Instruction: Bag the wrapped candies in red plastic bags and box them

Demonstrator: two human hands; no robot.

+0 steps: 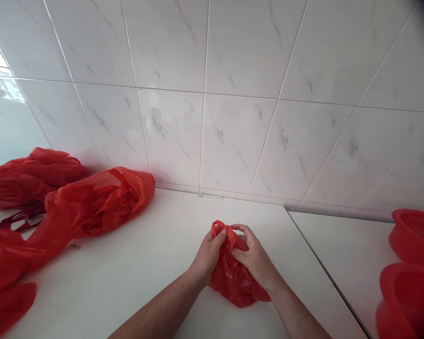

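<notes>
A thin red plastic bag point(238, 287) hangs crumpled between my hands, just over the white table. My left hand point(209, 252) pinches the bag near its gathered top, thumb pressed on the plastic beside a small loop. On the other side, my right hand point(249, 252) grips the bag with thumb and bent fingers, some of them behind the plastic. The bag's lower end spreads out below both wrists. Whether anything is inside the bag cannot be made out.
More red plastic bags point(106, 202) lie bunched along the left, with dark red straps point(19, 219) among them. Red baskets point(410, 292) stand at the right edge. A seam splits the white tabletop point(144, 282). A tiled wall point(233, 141) rises behind.
</notes>
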